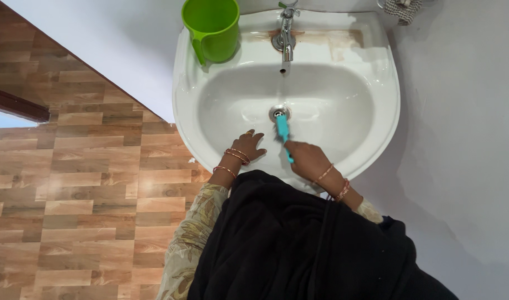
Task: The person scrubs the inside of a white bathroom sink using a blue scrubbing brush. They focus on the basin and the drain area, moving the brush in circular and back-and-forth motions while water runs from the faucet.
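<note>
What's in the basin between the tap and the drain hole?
Only bare white basin wall lies between the tap and the drain in the head view; a small overflow hole sits just below the spout.

We don't see any packages, labels, signs or screens here, nothing printed or boxed anywhere in view.
</note>
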